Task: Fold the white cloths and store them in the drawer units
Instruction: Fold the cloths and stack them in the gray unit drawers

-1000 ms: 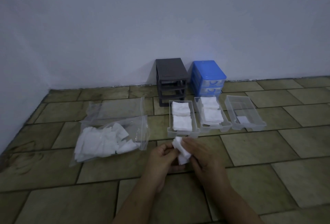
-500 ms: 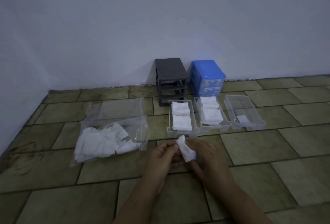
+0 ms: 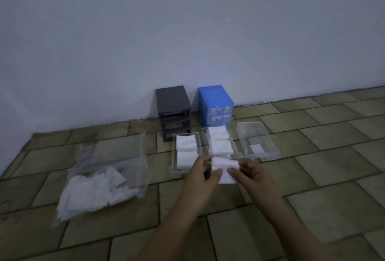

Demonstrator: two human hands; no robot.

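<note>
A small folded white cloth [image 3: 225,168] is held flat between both hands above the floor. My left hand [image 3: 200,179] pinches its left edge and my right hand [image 3: 253,175] pinches its right edge. Just beyond stand three clear drawers pulled out on the floor: the left drawer [image 3: 173,170] and the middle drawer [image 3: 236,152] each hold folded white cloths, and the right drawer [image 3: 268,150] holds one small white piece. Behind them a dark grey drawer unit [image 3: 174,106] with empty slots and a blue drawer unit [image 3: 215,104] stand against the wall.
A clear plastic bag [image 3: 100,185] with several unfolded white cloths lies on the tiled floor at the left. A pale wall [image 3: 187,31] runs behind the units. Bare tiles [image 3: 333,167] stretch to the right.
The cloth has gone from a crumpled bunch to a flat folded square spread between both hands. The hands have shifted slightly right and toward the drawers.
</note>
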